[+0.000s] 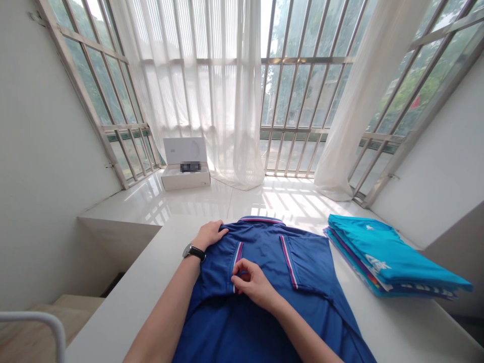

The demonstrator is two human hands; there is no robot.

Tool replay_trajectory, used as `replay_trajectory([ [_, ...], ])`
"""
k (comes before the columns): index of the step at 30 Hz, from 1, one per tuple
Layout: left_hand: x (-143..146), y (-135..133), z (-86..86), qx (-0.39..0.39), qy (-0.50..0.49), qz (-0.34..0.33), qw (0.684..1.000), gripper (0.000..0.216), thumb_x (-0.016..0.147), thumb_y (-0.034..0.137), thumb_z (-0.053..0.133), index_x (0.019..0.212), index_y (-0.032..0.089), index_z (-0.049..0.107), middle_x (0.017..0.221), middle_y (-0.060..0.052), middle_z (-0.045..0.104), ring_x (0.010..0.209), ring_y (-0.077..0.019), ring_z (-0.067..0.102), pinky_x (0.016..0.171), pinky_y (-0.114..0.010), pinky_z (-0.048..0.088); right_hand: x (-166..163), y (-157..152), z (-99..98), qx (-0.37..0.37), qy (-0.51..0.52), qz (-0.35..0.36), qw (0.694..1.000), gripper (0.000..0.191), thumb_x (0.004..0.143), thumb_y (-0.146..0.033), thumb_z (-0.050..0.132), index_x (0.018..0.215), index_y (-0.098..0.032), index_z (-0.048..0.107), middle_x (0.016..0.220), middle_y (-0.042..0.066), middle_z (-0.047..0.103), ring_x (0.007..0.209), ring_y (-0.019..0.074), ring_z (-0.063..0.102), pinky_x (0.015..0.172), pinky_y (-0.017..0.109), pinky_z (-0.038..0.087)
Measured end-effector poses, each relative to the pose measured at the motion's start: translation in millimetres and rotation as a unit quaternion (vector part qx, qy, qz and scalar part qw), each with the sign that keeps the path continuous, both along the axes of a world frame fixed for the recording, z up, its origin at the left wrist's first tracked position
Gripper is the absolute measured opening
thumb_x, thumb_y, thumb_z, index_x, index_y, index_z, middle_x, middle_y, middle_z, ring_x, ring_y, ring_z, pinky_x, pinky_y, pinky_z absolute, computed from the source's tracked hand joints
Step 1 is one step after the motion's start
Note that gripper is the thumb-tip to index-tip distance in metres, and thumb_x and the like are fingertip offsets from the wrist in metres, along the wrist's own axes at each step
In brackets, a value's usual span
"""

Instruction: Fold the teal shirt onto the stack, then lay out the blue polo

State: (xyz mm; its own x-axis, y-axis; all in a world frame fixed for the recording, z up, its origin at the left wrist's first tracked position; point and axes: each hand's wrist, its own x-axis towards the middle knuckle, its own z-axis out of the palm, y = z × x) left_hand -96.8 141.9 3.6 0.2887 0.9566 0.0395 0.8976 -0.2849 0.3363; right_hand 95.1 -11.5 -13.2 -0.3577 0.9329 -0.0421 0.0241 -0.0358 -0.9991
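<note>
A dark blue polo shirt point(260, 257) lies spread on the white surface, with its striped collar at the far end. Both short sleeves are folded inward over the body, and their cuffs carry red and white stripes. My left hand point(210, 235), with a black-strapped watch on the wrist, is closed on the shirt's left shoulder edge. At the left sleeve's striped cuff, my right hand point(254, 283) makes a pinch with thumb and forefinger on the fabric. The lower part of the shirt runs out of view under my forearms.
A stack of folded clothes point(393, 257), bright blue on top, sits to the right of the shirt. An opened white box point(186, 180) stands on the sill by the barred windows and sheer curtains point(242, 101). A white curved rail point(55, 327) is at the lower left.
</note>
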Motion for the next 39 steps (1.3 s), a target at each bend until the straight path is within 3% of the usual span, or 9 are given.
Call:
replay_trajectory([
  [5, -2, 0, 2.7, 0.0, 0.035, 0.007, 0.999, 0.026, 0.094, 0.043, 0.052, 0.102, 0.022, 0.065, 0.102, -0.011, 0.072, 0.097, -0.0265, 0.067, 0.078, -0.031, 0.047, 3, 0, 6.4, -0.015, 0.009, 0.008, 1.0, 0.032, 0.071, -0.04, 0.075, 0.082, -0.02, 0.054, 0.074, -0.006, 0.056, 0.054, 0.0082, 0.057, 0.052, 0.022, 0.048],
  [12, -2, -2, 0.3, 0.02, 0.041, 0.013, 0.999, 0.023, 0.098, 0.03, 0.047, 0.109, 0.02, 0.063, 0.112, -0.013, 0.066, 0.105, -0.0264, 0.061, 0.088, -0.035, 0.045, 7, -1, 3.9, -0.021, -0.013, 0.02, 0.999, 0.034, 0.069, -0.041, 0.077, 0.085, -0.02, 0.056, 0.074, -0.006, 0.057, 0.054, 0.0082, 0.058, 0.054, 0.023, 0.049],
  [17, 14, -9, 16.5, 0.051, 0.014, 0.005, 0.999, 0.029, 0.094, 0.017, 0.048, 0.12, 0.018, 0.06, 0.126, -0.017, 0.058, 0.121, -0.0307, 0.05, 0.102, -0.043, 0.036, 7, -3, -0.9, 0.009, -0.032, 0.024, 0.999, 0.023, 0.072, -0.03, 0.072, 0.087, -0.02, 0.058, 0.074, -0.006, 0.058, 0.055, 0.0091, 0.06, 0.053, 0.022, 0.047],
  [21, 37, -18, 28.5, 0.007, -0.019, -0.086, 0.996, 0.021, 0.092, 0.03, 0.055, 0.107, 0.022, 0.067, 0.105, -0.008, 0.068, 0.099, -0.0239, 0.062, 0.088, -0.031, 0.045, 8, -3, -2.5, 0.03, -0.047, 0.028, 0.998, 0.019, 0.073, -0.024, 0.068, 0.09, -0.019, 0.059, 0.073, -0.006, 0.059, 0.053, 0.0086, 0.059, 0.052, 0.021, 0.045],
  [24, 49, -22, 27.2, -0.032, -0.034, -0.135, 0.99, 0.021, 0.084, 0.039, 0.065, 0.096, 0.023, 0.071, 0.094, -0.004, 0.07, 0.086, -0.021, 0.064, 0.077, -0.027, 0.047, 8, -4, -3.2, 0.045, -0.05, 0.033, 0.997, 0.019, 0.073, -0.021, 0.066, 0.091, -0.02, 0.06, 0.075, -0.005, 0.061, 0.053, 0.0086, 0.06, 0.052, 0.02, 0.045],
  [27, 48, -22, 23.3, -0.039, -0.038, -0.131, 0.99, 0.027, 0.077, 0.041, 0.07, 0.095, 0.021, 0.072, 0.098, -0.007, 0.07, 0.089, -0.0237, 0.064, 0.079, -0.028, 0.047, 9, -4, -3.4, 0.052, -0.046, 0.032, 0.997, 0.018, 0.074, -0.02, 0.065, 0.091, -0.02, 0.06, 0.078, -0.004, 0.062, 0.055, 0.0091, 0.061, 0.052, 0.02, 0.046],
  [31, 38, -18, 24.5, -0.069, -0.037, -0.119, 0.99, 0.031, 0.07, 0.048, 0.073, 0.086, 0.021, 0.071, 0.084, -0.006, 0.071, 0.075, -0.0225, 0.063, 0.068, -0.028, 0.046, 9, -3, -1.4, 0.047, -0.047, 0.035, 0.997, 0.017, 0.073, -0.019, 0.064, 0.09, -0.019, 0.06, 0.075, -0.004, 0.062, 0.053, 0.0089, 0.06, 0.051, 0.02, 0.046],
  [39, 35, -16, 29.8, -0.114, -0.102, -0.189, 0.97, 0.022, 0.074, 0.039, 0.067, 0.083, 0.02, 0.072, 0.081, -0.001, 0.07, 0.074, -0.0178, 0.061, 0.067, -0.025, 0.046, 8, -3, 0.4, 0.031, -0.059, 0.038, 0.997, 0.018, 0.074, -0.02, 0.065, 0.091, -0.02, 0.059, 0.065, -0.007, 0.059, 0.051, 0.0098, 0.06, 0.05, 0.02, 0.045],
])
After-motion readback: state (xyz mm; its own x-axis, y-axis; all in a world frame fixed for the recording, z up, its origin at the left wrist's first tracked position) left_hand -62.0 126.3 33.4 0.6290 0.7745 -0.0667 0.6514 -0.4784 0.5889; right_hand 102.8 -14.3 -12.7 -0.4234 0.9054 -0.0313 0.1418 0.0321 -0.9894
